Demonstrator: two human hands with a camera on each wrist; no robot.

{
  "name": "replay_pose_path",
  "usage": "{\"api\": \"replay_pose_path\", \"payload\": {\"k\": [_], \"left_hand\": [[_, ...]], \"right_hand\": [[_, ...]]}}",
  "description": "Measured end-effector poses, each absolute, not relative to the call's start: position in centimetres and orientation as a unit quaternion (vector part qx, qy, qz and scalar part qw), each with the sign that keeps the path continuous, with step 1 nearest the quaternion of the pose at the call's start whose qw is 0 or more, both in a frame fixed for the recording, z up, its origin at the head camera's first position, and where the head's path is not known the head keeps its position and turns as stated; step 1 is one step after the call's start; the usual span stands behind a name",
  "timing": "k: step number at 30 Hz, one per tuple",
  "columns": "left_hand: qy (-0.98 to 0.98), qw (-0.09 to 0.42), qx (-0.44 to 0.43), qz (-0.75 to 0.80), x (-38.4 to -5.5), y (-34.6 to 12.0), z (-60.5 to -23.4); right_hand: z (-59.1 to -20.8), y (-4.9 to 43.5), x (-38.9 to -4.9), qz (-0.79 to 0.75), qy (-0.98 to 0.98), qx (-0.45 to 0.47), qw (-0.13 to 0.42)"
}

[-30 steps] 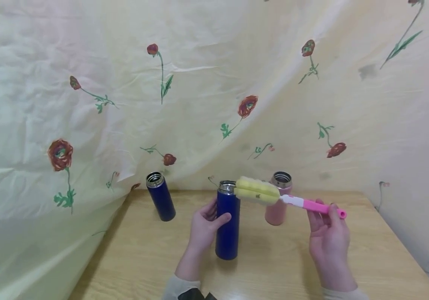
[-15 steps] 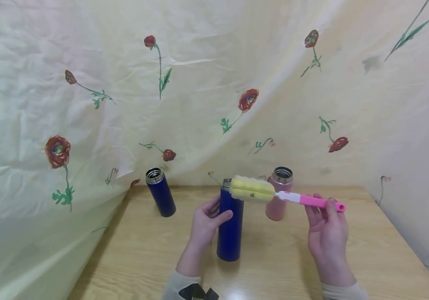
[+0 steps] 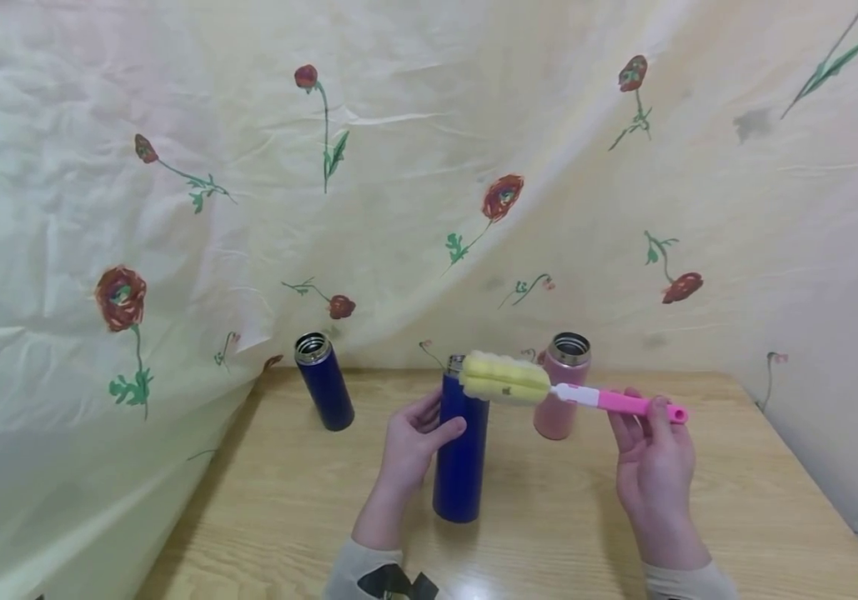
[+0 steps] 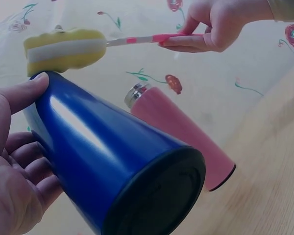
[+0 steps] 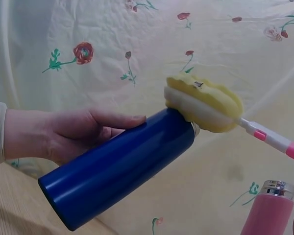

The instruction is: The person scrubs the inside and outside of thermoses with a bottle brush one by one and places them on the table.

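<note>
My left hand grips a tall blue thermos bottle around its upper half, thumb across the front. The bottle is held up off the table; its dark base shows in the left wrist view. Between thumb and fingers, my right hand pinches the pink end of a bottle brush near its tip. The brush lies nearly level, its yellow-and-white sponge head at the bottle's rim and partly hiding the mouth. In the right wrist view the sponge appears to touch the rim from outside.
A shorter blue thermos without a lid stands at the back left of the wooden table. Behind the brush stands a lidless pink thermos. A flower-printed cloth hangs along the back and sides.
The brush has shifted slightly left, and the held bottle slightly right, so the sponge now covers more of the bottle's mouth. Both hands keep their holds. The head view has tilted a little.
</note>
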State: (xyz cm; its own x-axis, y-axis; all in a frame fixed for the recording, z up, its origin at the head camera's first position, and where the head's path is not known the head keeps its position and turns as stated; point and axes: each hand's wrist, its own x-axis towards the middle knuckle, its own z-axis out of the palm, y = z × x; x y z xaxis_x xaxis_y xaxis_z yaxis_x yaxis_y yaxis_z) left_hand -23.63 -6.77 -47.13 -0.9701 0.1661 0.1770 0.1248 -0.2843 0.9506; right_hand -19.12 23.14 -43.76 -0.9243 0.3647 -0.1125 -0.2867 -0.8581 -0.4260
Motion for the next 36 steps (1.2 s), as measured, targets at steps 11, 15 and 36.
{"api": "replay_pose_path", "payload": {"k": [11, 15, 36], "left_hand": [[0.590, 0.022, 0.100, 0.801, -23.7, -7.0, -46.8], [0.591, 0.026, 0.097, 0.801, -23.7, -7.2, -46.8], [0.570, -0.007, 0.062, 0.819, -23.9, -8.0, -46.2]], "right_hand": [[-44.1, 22.8, -19.1, 0.952, -0.245, -0.083, 0.165], [-44.3, 22.6, -19.2, 0.951, -0.250, -0.077, 0.163], [-45.6, 23.0, -19.6, 0.915, -0.383, -0.031, 0.126]]}}
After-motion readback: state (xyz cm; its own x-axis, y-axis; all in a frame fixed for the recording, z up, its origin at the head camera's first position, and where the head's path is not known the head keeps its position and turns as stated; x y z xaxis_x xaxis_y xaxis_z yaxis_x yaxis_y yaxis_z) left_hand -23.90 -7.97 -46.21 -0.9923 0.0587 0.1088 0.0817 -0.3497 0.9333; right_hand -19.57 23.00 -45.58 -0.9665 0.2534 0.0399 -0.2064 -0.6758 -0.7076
